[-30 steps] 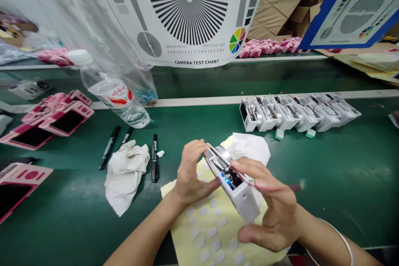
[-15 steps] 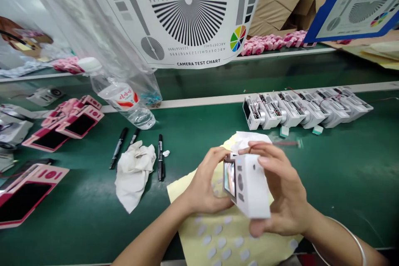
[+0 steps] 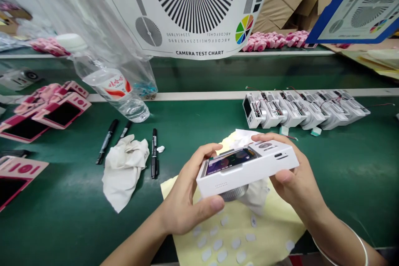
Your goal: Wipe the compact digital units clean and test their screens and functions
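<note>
Both hands (image 3: 188, 205) are gripping the camera (image 3: 249, 169) above the tabletop (image 3: 68, 224), toward its near edge, now holding it flatter than before, so its screen (image 3: 232, 159) (lit) is facing up into view.

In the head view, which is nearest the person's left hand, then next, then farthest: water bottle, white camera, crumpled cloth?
1. White camera: held in the left hand.
2. Crumpled cloth: off to that hand's left.
3. Water bottle: also left, but farther back.

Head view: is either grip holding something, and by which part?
Yes: a white camera, left grip at its screen end, right grip at the opposite end.
</note>
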`<action>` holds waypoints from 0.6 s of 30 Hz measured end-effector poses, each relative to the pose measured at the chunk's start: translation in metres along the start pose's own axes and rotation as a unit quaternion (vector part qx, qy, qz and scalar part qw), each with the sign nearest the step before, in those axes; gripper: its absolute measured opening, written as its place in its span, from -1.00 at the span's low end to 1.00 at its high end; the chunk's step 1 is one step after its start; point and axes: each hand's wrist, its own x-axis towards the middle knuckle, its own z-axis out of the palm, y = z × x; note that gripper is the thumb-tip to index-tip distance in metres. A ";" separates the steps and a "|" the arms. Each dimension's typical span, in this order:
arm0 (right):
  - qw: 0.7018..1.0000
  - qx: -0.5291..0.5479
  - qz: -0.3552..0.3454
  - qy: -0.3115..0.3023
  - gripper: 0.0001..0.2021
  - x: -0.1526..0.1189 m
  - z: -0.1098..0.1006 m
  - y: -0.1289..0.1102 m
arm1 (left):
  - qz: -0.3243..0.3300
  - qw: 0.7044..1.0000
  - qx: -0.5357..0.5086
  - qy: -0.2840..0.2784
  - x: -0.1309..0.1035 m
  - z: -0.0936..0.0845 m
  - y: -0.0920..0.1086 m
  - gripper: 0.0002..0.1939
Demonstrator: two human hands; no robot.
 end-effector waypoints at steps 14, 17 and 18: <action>0.973 0.122 0.180 -0.071 -0.47 0.001 0.006 0.010 | 0.061 0.980 0.091 0.167 0.000 0.005 0.003 -0.42; 0.944 0.189 0.252 -0.096 -0.47 0.001 0.014 0.016 | 0.103 0.962 0.143 0.206 0.000 0.005 -0.001 -0.38; 0.941 0.198 0.258 -0.098 -0.48 0.001 0.015 0.017 | 0.113 0.958 0.156 0.214 0.000 0.004 -0.002 -0.37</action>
